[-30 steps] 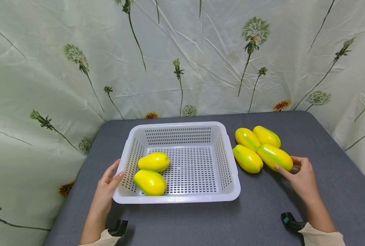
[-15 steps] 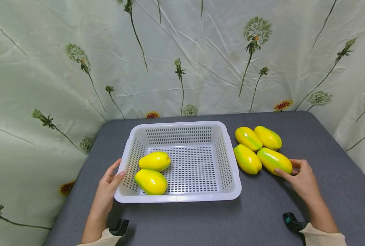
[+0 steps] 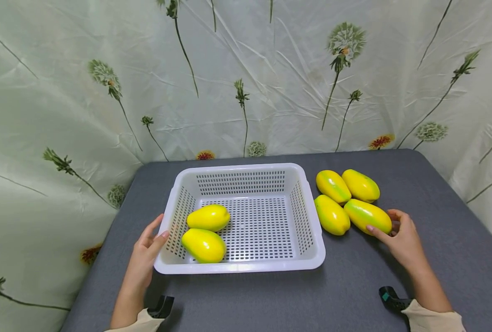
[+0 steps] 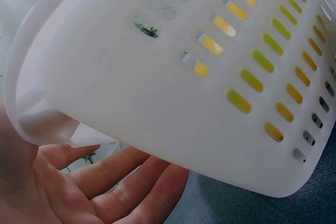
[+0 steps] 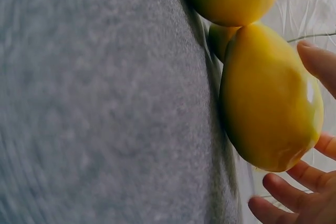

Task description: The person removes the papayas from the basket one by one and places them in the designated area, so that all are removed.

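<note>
From where I stood, the person's right hand [image 3: 403,242] was bent around the right end of a glossy, elongated yellow fruit streaked with green [image 3: 368,216], thumb along the near side and fingers at the tip. That fruit lay to the right of the basket, low at the grey surface; I could not tell whether it touched it. Its other end met a plump yellow fruit [image 3: 332,215], which sat just beside the basket's right wall. Behind these two lay a green-striped yellow fruit [image 3: 333,186] and, farther right, a smooth oblong yellow fruit [image 3: 360,186], the four bunched closely together.

The left hand [image 3: 142,253] held the left side of a white, rectangular plastic basket with slotted walls [image 3: 237,268], its thumb over the rim and its fingers spread along the outside. Inside, toward the left, two shiny yellow fruits [image 3: 203,246] lay one behind the other on the perforated floor.

Black curved devices [image 3: 395,302] showed at both wrists, beside cream sleeves [image 3: 434,318]. Everything stood on a table covered in dark grey cloth [image 3: 279,304]. Beyond it hung a pale, creased curtain printed with dandelions and other flowers [image 3: 279,69].
</note>
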Tool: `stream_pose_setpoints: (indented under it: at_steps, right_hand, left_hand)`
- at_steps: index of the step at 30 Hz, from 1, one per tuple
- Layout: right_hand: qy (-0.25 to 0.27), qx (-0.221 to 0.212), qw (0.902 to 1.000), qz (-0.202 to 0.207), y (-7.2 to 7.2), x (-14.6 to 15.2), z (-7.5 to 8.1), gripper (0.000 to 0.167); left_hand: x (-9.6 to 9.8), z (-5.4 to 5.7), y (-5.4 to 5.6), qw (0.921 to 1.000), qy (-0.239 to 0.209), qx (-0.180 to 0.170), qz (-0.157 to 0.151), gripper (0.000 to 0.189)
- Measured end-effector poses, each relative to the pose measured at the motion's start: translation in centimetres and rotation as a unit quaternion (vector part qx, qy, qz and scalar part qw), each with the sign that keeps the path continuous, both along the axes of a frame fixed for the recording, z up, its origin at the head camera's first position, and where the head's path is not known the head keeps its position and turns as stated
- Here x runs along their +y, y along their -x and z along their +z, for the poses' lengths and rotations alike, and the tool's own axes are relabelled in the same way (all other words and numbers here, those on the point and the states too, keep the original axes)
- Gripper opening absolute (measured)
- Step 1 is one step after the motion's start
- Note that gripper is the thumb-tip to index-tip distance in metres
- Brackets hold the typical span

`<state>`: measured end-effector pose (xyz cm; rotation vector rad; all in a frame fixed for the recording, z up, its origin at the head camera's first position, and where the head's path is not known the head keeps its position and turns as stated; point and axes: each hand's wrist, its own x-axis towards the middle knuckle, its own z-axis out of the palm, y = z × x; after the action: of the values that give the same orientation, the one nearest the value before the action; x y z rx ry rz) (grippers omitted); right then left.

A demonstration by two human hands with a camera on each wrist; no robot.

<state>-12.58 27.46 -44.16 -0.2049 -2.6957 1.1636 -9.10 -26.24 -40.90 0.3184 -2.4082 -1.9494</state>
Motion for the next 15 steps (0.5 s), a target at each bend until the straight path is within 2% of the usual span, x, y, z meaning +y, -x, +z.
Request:
stream_pose_setpoints:
  at_steps: [7,9,13,15]
  right_hand:
    - [0.006,0.029,0.9996,0.003,0.1,0.0,0.2,0.068]
    - [0.007,0.046,0.9989,0.002,0.3,0.2,-0.3,0.066]
    - [0.016,0.079,0.9968,0.0,0.6,-0.1,0.2,0.063]
    - [0.027,0.094,0.9951,0.009,0.6,-0.5,1.0,0.061]
  left_hand:
    - [-0.1,-0.1,0.1,0.9999,-0.01,0.004,-0.01,0.056]
    - [-0.2,-0.1,0.2,0.9999,-0.01,0.006,-0.013,0.056]
    - [-0.2,-0.2,0.1,0.9998,-0.007,0.01,-0.013,0.056]
    - [-0.2,-0.3,0.1,0.9998,-0.008,0.01,-0.013,0.056]
